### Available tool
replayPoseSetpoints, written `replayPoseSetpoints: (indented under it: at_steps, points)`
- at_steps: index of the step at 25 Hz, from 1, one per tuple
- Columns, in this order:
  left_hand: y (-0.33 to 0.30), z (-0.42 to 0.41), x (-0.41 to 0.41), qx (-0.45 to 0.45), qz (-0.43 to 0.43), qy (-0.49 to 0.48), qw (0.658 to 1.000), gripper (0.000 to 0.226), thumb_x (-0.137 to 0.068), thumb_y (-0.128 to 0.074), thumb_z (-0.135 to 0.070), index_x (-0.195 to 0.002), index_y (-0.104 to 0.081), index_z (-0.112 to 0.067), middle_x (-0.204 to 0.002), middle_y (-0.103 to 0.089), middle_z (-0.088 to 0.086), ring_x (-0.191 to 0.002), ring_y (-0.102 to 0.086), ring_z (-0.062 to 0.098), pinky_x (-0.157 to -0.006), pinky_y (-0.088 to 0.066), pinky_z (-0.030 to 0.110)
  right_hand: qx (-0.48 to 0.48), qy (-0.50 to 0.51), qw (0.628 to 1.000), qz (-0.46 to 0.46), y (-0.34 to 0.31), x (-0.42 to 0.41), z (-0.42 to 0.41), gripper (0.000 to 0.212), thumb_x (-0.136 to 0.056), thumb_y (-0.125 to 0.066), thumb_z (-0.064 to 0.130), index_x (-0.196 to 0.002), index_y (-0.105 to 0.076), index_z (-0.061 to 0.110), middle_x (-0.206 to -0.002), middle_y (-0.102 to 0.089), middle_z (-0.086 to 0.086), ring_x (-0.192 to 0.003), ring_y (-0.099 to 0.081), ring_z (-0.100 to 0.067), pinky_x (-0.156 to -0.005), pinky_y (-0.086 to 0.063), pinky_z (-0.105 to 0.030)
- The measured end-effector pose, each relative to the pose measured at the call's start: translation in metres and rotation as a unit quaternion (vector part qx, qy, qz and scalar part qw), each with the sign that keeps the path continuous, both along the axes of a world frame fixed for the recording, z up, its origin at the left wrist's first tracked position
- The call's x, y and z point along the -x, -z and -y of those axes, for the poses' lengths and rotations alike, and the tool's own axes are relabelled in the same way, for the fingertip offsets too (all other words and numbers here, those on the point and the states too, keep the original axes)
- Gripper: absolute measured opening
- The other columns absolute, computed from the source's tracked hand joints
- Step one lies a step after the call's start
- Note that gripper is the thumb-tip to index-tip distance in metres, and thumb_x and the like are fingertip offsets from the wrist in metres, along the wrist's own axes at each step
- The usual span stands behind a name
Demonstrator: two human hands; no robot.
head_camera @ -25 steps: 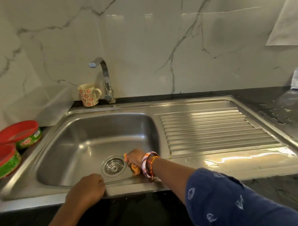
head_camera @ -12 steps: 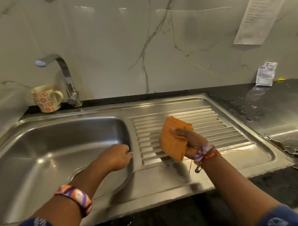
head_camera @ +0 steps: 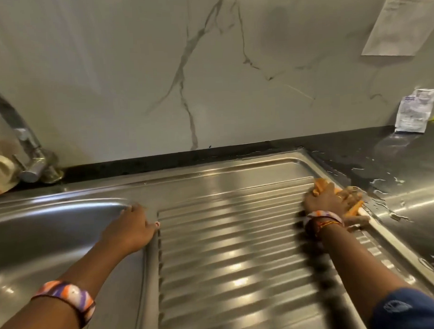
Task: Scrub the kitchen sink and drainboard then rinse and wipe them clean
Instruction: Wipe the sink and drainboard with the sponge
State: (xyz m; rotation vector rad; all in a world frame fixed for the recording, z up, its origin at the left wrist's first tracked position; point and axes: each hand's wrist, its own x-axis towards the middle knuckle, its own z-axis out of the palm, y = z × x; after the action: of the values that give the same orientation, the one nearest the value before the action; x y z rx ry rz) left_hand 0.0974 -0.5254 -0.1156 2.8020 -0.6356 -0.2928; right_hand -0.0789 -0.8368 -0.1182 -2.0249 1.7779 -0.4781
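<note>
your right hand presses an orange cloth onto the drainboard at its far right corner (fingers curled over it). your left hand rests open on the ridge between sink basin and drainboard.

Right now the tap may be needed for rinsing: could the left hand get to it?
Probably yes. The left hand rests open on the ridge between the sink and the drainboard, holding nothing, and only bare steel lies between it and the tap.
</note>
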Motion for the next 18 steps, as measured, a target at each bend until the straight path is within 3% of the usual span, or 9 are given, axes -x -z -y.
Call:
replayPoseSetpoints:
  at_steps: [2,5,8,10,13,18]
  points:
    - [0.005,0.001,-0.010,-0.008,-0.033,0.005,0.999,0.021,-0.092,-0.055,-0.038,-0.091,-0.056,-0.017,-0.082,-0.059,0.001,-0.076,-0.058,0.014,-0.069,-0.047,0.027,0.008,-0.019,0.996,-0.085,0.008,-0.028,0.019,0.058,-0.096,-0.033,0.036,-0.148,-0.020,0.013,-0.158,0.000,-0.016,-0.145,0.007,-0.034,-0.114,0.001,-0.060]
    - [0.003,-0.002,-0.013,0.041,-0.041,0.007,0.998,0.017,-0.086,-0.063,-0.036,-0.083,-0.057,-0.020,-0.078,-0.061,-0.001,-0.073,-0.060,0.011,-0.066,-0.049,0.024,0.017,-0.033,0.995,-0.091,0.006,-0.071,0.042,0.062,-0.097,-0.031,0.034,-0.149,-0.011,0.007,-0.157,0.004,-0.016,-0.145,0.008,-0.035,-0.115,0.002,-0.057]
    - [0.002,-0.003,-0.007,0.083,-0.036,0.003,0.996,0.015,-0.086,-0.063,-0.032,-0.079,-0.052,-0.024,-0.071,-0.055,-0.007,-0.065,-0.054,0.004,-0.055,-0.038,0.017,-0.005,-0.061,0.994,-0.091,0.005,-0.106,0.055,0.064,-0.098,-0.031,0.036,-0.150,-0.006,0.010,-0.157,0.009,-0.015,-0.144,0.013,-0.034,-0.115,0.006,-0.056]
    - [0.003,-0.003,-0.005,0.094,-0.028,0.002,0.995,0.017,-0.086,-0.063,-0.035,-0.092,-0.057,-0.020,-0.075,-0.056,-0.007,-0.066,-0.053,0.004,-0.058,-0.038,0.016,-0.007,-0.102,0.992,-0.076,0.006,-0.123,0.050,0.063,-0.098,-0.029,0.037,-0.151,-0.004,0.014,-0.158,0.009,-0.013,-0.145,0.012,-0.033,-0.115,0.006,-0.056]
    - [0.007,-0.008,-0.006,0.100,-0.017,-0.005,0.995,0.042,-0.085,-0.063,-0.041,-0.115,-0.059,-0.012,-0.099,-0.064,0.001,-0.087,-0.059,0.013,-0.074,-0.043,0.022,0.019,-0.212,0.974,-0.077,0.010,-0.146,0.011,0.060,-0.099,-0.024,0.041,-0.152,-0.004,0.021,-0.158,0.010,-0.007,-0.146,0.008,-0.031,-0.115,0.002,-0.056]
    - [0.016,-0.016,-0.007,0.153,-0.044,0.015,0.987,0.058,-0.085,-0.063,-0.041,-0.133,-0.049,-0.011,-0.126,-0.059,0.005,-0.112,-0.058,0.017,-0.089,-0.043,0.021,0.007,-0.321,0.945,-0.059,0.005,-0.180,-0.080,0.076,-0.090,-0.014,0.067,-0.151,0.001,0.025,-0.157,0.017,-0.004,-0.146,0.011,-0.028,-0.116,0.002,-0.051]
